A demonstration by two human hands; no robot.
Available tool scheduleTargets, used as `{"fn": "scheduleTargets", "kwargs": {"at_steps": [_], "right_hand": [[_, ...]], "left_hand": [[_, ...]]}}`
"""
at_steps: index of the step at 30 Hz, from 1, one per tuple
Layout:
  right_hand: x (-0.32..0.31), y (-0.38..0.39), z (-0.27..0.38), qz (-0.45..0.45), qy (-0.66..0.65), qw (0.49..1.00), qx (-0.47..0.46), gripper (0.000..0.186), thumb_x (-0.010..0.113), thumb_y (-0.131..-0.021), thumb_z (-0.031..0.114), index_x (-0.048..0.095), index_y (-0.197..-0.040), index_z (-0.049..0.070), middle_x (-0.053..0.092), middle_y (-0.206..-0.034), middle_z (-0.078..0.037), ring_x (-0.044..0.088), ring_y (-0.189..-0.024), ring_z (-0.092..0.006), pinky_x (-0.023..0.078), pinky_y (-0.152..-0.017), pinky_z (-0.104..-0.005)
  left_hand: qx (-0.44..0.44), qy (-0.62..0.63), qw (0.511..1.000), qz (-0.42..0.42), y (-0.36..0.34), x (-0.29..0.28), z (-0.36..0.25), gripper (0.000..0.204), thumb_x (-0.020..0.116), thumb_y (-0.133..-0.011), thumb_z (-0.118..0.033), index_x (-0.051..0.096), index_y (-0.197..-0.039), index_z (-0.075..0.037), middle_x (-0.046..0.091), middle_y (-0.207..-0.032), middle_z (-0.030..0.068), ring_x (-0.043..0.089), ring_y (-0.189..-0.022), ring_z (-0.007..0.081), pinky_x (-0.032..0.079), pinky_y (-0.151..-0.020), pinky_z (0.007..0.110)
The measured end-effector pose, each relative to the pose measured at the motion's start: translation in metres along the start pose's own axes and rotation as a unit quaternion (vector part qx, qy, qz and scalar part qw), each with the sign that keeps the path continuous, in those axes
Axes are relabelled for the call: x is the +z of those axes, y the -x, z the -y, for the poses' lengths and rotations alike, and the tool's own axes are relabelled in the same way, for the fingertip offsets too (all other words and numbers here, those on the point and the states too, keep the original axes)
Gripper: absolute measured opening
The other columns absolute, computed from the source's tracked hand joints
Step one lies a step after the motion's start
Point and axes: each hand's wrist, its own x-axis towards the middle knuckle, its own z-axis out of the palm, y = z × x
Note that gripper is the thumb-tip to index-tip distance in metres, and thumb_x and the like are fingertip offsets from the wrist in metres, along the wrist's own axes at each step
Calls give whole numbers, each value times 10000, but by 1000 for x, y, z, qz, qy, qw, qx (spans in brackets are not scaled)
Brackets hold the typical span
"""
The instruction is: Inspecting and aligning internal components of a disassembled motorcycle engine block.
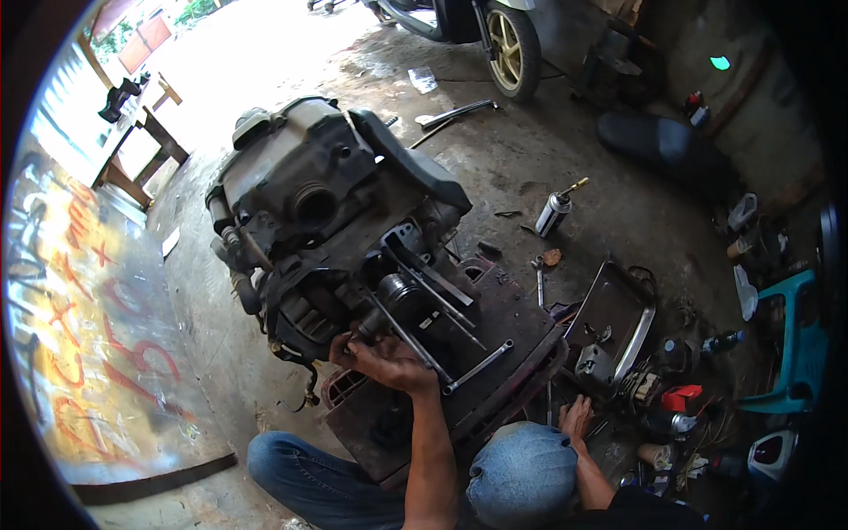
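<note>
A dark, grimy engine [300, 168] rests on a metal stand [508, 318], with a piston [397, 291] and long studs exposed. My left hand [380, 358] has its fingers curled round a small cylindrical part [362, 329] at the engine's lower side, below the piston. A wrench [477, 367] lies on the stand to its right. My right hand [579, 415] is low on the right, fingers apart, beside a metal tray [609, 309] with a metal part [594, 362] in it; what its fingertips touch is unclear.
A spray can [554, 212], loose tools, a black seat [662, 146] and a teal stool [791, 336] lie around the right. A scooter [495, 44] stands behind, a wooden bench [132, 159] at back left, a painted metal panel [106, 336] along the left.
</note>
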Motion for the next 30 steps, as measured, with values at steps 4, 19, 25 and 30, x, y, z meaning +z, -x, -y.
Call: {"fn": "scheduleTargets", "kwargs": {"at_steps": [4, 19, 25, 30], "right_hand": [[-19, -4, -19, 86, 81, 986, -119, 494, 690, -850, 161, 492, -1237, -75, 607, -1136, -289, 622, -1026, -442, 516, -872, -464], [-317, -81, 176, 91, -312, 909, -259, 199, 691, -886, 71, 698, -1051, -38, 731, -895, -122, 693, -824, -153, 529, -757, -301], [-277, -127, 288, 124, -366, 833, -397, 221, 719, -857, 22, 714, -1073, -22, 744, -968, -141, 721, -872, -200, 552, -781, -313], [-242, -147, 333, 124, -388, 765, -499, 222, 711, -861, 4, 724, -1082, -9, 746, -996, -144, 722, -866, -183, 563, -771, -314]], "left_hand": [[-21, 41, 999, -3, 2, 3, -1, 293, 400, -1042, -326, 352, -1225, -102, 452, -1095, 85, 557, -1008, 163, 512, -864, 313], [95, 25, 994, 56, 8, -14, 39, 364, 361, -1052, -330, 367, -1297, -60, 356, -1287, 99, 525, -1140, 206, 489, -993, 343], [6, 73, 996, 46, 3, 6, 5, 426, 333, -1041, -339, 355, -1366, -64, 443, -1309, 149, 543, -1185, 248, 497, -995, 382], [9, 57, 997, 56, 2, 12, -6, 430, 303, -1042, -351, 442, -1305, -41, 564, -1201, 158, 616, -1067, 254, 527, -941, 391]]}}
